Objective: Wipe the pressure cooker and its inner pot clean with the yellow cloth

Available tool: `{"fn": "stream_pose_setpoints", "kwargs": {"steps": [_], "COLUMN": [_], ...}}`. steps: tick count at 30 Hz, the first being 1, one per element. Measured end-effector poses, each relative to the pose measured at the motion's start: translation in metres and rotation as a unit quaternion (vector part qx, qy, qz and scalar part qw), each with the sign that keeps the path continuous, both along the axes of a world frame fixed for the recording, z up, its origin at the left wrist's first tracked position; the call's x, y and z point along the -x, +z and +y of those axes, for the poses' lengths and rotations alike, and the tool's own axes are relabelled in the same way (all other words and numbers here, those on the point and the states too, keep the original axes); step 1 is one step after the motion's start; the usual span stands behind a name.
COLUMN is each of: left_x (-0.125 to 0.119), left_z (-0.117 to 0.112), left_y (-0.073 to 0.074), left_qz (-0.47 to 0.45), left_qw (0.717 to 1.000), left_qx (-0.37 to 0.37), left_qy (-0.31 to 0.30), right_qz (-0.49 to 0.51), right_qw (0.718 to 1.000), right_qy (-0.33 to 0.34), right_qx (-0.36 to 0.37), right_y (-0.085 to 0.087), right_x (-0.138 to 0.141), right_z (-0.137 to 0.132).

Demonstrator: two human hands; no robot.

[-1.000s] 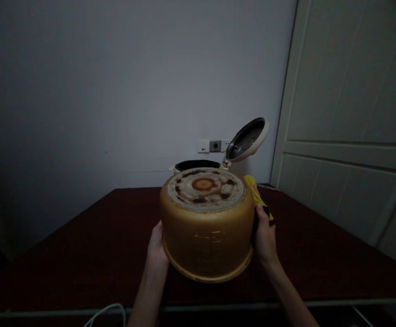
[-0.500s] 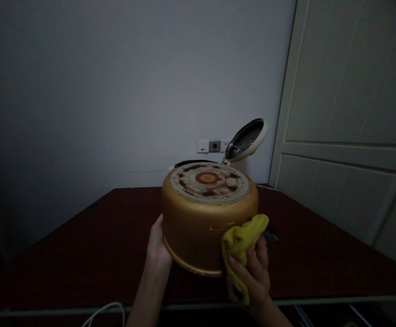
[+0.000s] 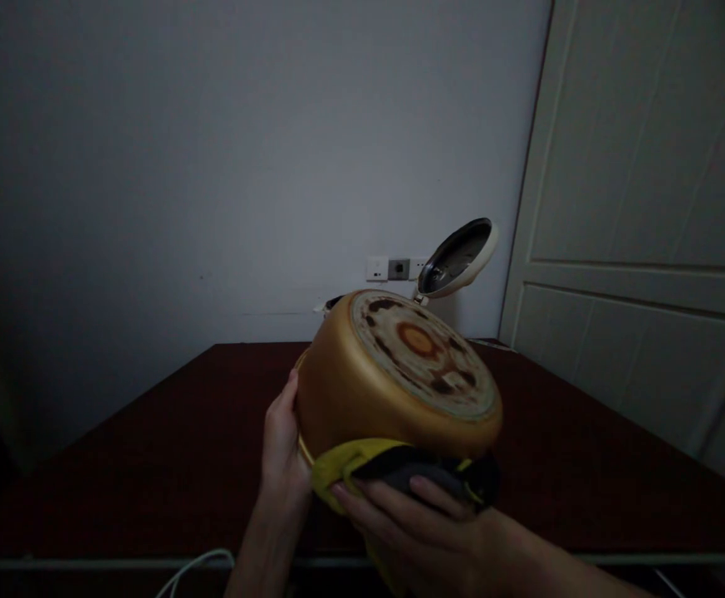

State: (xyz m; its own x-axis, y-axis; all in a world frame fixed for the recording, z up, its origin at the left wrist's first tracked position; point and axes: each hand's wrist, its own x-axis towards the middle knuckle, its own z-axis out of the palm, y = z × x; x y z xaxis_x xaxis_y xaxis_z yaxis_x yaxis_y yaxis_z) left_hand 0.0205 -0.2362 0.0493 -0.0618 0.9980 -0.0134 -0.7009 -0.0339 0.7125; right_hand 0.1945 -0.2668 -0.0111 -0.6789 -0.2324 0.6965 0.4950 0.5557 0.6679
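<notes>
I hold a golden inner cooking pot [image 3: 362,382] upside down and tilted, its stained, scorched bottom [image 3: 424,353] facing up and to the right. My left hand [image 3: 281,432] grips the pot's rim on the left side. My right hand [image 3: 418,523] lies under the pot's near side, fingers stretched flat against a yellow and dark cloth [image 3: 393,469] pressed to the pot's wall. The pot hangs above a dark red table [image 3: 150,457].
Behind the pot stands a rice cooker, mostly hidden, with its lid [image 3: 458,257] raised open. Wall sockets [image 3: 390,268] sit on the grey wall behind it. A white door [image 3: 642,224] fills the right side. A white cable [image 3: 193,569] loops at the table's near edge.
The pot has tilted so its bottom turns rightward. My right hand has moved with the cloth from the pot's right side to beneath its near wall. My left hand stayed on the rim.
</notes>
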Motion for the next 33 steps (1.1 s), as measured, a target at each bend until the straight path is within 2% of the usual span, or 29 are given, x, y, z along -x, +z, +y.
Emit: {"fn": "stream_pose_setpoints", "kwargs": {"steps": [2, 5, 8, 15, 19, 23, 28, 31, 33], "left_x": [-0.004, -0.010, -0.014, -0.020, -0.021, -0.017, -0.010, -0.007, -0.006], "left_z": [-0.003, -0.007, -0.012, -0.024, -0.023, -0.021, -0.019, -0.020, -0.022], "left_y": [0.002, 0.004, 0.010, 0.025, 0.024, 0.018, 0.006, 0.000, -0.002], "left_qz": [0.052, 0.149, 0.225, 0.302, 0.305, 0.305, 0.307, 0.322, 0.340], "left_qw": [0.995, 0.973, 0.949, 0.913, 0.907, 0.912, 0.912, 0.901, 0.895], "left_qx": [-0.015, -0.067, -0.096, -0.069, -0.099, -0.140, -0.168, -0.195, -0.199], "left_qy": [0.089, 0.163, 0.200, 0.267, 0.274, 0.238, 0.213, 0.218, 0.211], "right_qz": [-0.038, -0.074, -0.102, -0.103, -0.131, -0.209, -0.234, -0.202, -0.168], "right_qw": [0.999, 0.997, 0.994, 0.984, 0.977, 0.959, 0.925, 0.892, 0.859], "right_qy": [-0.006, -0.002, 0.007, 0.068, 0.101, 0.138, 0.171, 0.238, 0.285], "right_qx": [-0.011, 0.000, 0.028, 0.131, 0.137, 0.137, 0.246, 0.328, 0.390], "right_y": [0.012, 0.029, 0.043, 0.073, 0.090, 0.111, 0.137, 0.148, 0.153], "right_x": [0.000, -0.002, -0.003, -0.003, -0.006, -0.013, -0.014, -0.013, -0.014], "right_z": [-0.003, -0.005, -0.004, 0.005, 0.019, 0.037, 0.056, 0.070, 0.081]}}
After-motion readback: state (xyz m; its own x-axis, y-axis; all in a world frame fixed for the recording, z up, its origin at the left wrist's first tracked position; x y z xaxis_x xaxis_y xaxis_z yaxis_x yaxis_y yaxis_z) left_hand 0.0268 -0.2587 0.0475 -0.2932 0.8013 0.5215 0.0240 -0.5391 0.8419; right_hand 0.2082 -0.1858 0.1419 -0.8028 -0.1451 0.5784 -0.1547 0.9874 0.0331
